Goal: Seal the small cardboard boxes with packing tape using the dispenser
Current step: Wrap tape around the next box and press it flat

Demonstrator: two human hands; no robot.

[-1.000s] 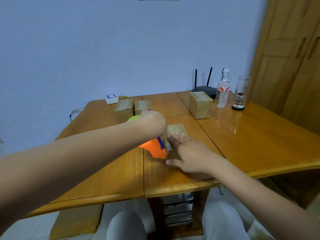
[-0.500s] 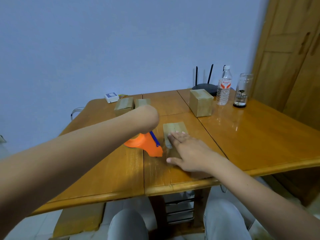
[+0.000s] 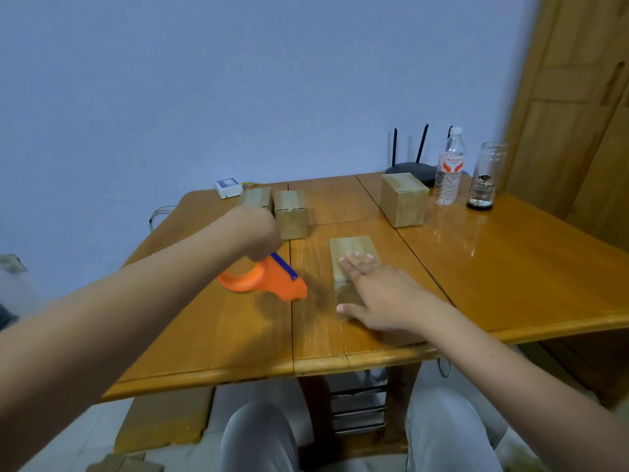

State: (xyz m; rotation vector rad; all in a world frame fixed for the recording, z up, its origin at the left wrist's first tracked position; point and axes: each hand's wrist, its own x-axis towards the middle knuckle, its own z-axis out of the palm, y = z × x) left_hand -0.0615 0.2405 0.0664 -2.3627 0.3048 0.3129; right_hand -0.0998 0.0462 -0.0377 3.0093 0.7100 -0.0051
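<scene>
left hand grips dispenser; right hand flat on box, fingers straight. tape pressed; next box needed.

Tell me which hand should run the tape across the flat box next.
Left, probably. The left hand already grips the orange dispenser beside the flat box, while the right hand lies flat on it, holding it down.

arms: both bare to the near frame edge, no sleeve in view
left hand: no ring or watch visible
right hand: short pale nails
legs: light grey trousers, knees near edge
</scene>
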